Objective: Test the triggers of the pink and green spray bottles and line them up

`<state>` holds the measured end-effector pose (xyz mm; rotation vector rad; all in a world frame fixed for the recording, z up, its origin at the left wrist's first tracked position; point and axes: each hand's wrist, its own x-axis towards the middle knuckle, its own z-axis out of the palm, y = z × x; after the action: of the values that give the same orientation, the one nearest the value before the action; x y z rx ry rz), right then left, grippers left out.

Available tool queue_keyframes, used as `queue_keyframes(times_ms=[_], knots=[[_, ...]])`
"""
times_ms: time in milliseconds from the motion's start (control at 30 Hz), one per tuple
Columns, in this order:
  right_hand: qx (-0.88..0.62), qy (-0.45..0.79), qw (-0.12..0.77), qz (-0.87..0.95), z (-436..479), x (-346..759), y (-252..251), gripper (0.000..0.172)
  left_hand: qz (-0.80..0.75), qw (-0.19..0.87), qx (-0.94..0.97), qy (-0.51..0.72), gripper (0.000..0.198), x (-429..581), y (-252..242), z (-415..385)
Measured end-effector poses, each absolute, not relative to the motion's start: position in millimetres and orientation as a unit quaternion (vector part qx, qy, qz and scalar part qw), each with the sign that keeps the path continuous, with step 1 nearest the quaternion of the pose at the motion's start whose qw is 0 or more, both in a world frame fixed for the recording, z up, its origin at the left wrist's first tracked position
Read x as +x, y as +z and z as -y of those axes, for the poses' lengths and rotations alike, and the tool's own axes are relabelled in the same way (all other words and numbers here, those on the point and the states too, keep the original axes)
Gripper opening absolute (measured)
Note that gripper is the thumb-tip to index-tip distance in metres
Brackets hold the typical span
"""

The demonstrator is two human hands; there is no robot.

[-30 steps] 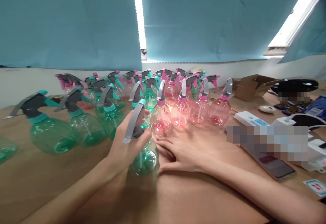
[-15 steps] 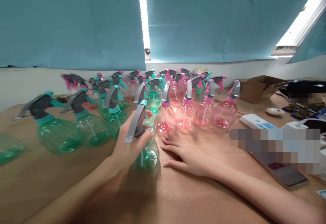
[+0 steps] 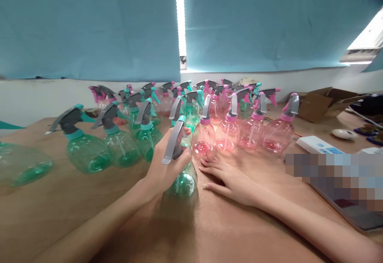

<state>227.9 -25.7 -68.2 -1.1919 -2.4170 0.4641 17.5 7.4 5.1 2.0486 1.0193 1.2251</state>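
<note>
My left hand point(image 3: 167, 163) is wrapped round the neck of a green spray bottle point(image 3: 184, 184) with a grey trigger head, its fingers partly hidden behind the neck. The bottle stands upright on the brown table in front of me. My right hand point(image 3: 231, 179) lies on the tabletop with fingers outstretched and apart, holding nothing. Just beyond its fingertips stands a pink spray bottle point(image 3: 203, 140), the left end of a row of pink ones. More green spray bottles point(image 3: 89, 153) line up to the left of my left hand.
Behind these rows, several more pink and green spray bottles crowd toward the wall. On the right are an open cardboard box point(image 3: 323, 103), a white computer mouse point(image 3: 344, 134), a white power strip point(image 3: 320, 146) and a phone point(image 3: 363, 217). Blue sheeting point(image 3: 89, 28) covers the window.
The view has swung a little left, so everything sits farther right in the picture. My left hand keeps its grip on the green bottle, and my right hand still rests on the table.
</note>
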Motion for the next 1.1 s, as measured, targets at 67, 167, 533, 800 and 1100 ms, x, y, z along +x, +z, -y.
queue_keyframes(times_ms=[67, 167, 533, 800, 1100], knots=[[-0.426, 0.163, 0.208, 0.865, 25.0, 228.0, -69.0, 0.051, -0.379, 0.271, 0.759, 0.456, 0.027, 17.4, 5.1, -6.9], [-0.424, 0.159, 0.205, 0.868, 24.0, 228.1, -70.7, 0.051, -0.376, 0.270, 0.756, 0.462, 0.027, 17.3, 4.3, -6.5], [-0.419, 0.167, 0.211, 0.867, 22.2, 229.1, -77.8, 0.052, -0.357, 0.291, 0.755, 0.467, 0.027, 17.7, 3.6, -7.5], [-0.418, 0.159, 0.215, 0.868, 22.3, 229.0, -79.0, 0.051, -0.361, 0.289, 0.754, 0.466, 0.030, 16.9, 0.7, -7.3], [-0.419, 0.157, 0.217, 0.867, 24.6, 225.5, -75.5, 0.048, -0.359, 0.278, 0.755, 0.472, 0.028, 18.2, 3.6, -6.4]])
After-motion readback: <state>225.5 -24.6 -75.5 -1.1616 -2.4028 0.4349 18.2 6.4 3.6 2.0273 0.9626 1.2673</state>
